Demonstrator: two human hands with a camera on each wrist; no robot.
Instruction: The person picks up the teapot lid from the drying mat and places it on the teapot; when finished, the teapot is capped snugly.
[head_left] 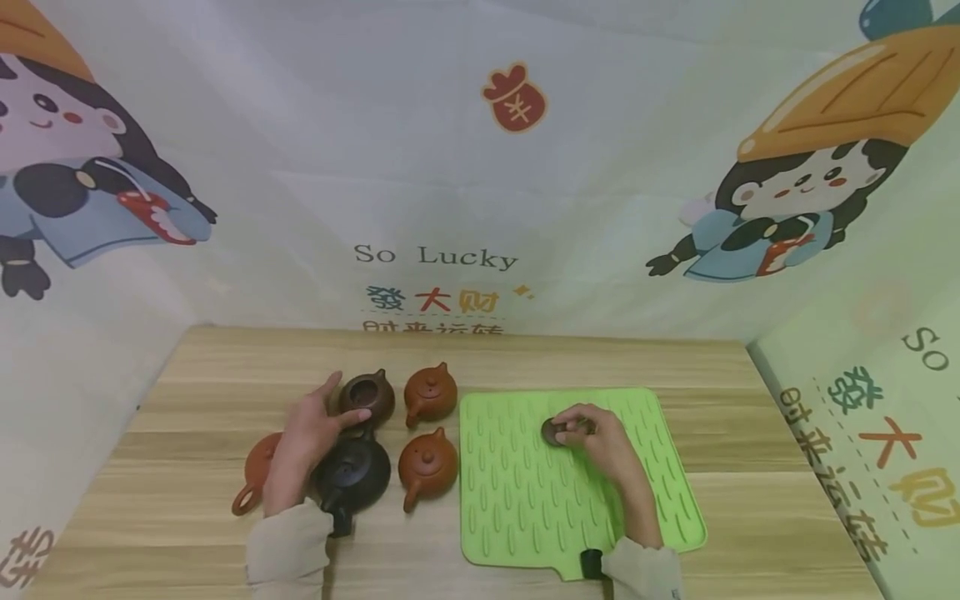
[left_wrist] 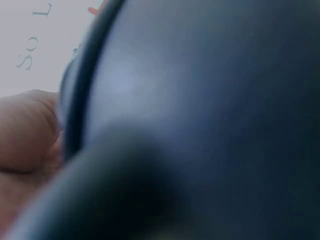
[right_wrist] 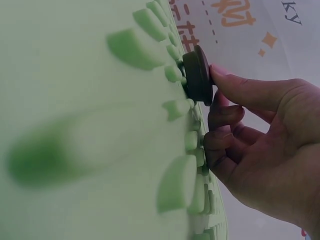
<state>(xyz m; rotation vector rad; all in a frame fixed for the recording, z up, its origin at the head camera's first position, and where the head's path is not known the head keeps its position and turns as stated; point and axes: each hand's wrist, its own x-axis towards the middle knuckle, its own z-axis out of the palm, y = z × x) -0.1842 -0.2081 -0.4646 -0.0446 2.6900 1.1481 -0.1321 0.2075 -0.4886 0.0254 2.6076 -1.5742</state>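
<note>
On the left, my left hand (head_left: 311,429) holds the lidless dark brown teapot (head_left: 381,402), its thumb across the near rim and its index finger along the far left side. The teapot's round opening faces up. A black teapot (head_left: 352,475) stands just below that hand and fills most of the left wrist view. My right hand (head_left: 600,437) pinches a small dark brown teapot lid (head_left: 552,432) over the green mat (head_left: 517,500). In the right wrist view, the lid (right_wrist: 197,75) is right at the mat's raised ridges, with thumb and fingers at its top.
Two reddish-brown lidded teapots, one far (head_left: 432,393) and one near (head_left: 429,467), stand between the dark pots and the mat. Another reddish-brown teapot (head_left: 260,462) is partly hidden behind the left forearm. A printed cloth (head_left: 600,208) hangs behind the wooden table (head_left: 390,558).
</note>
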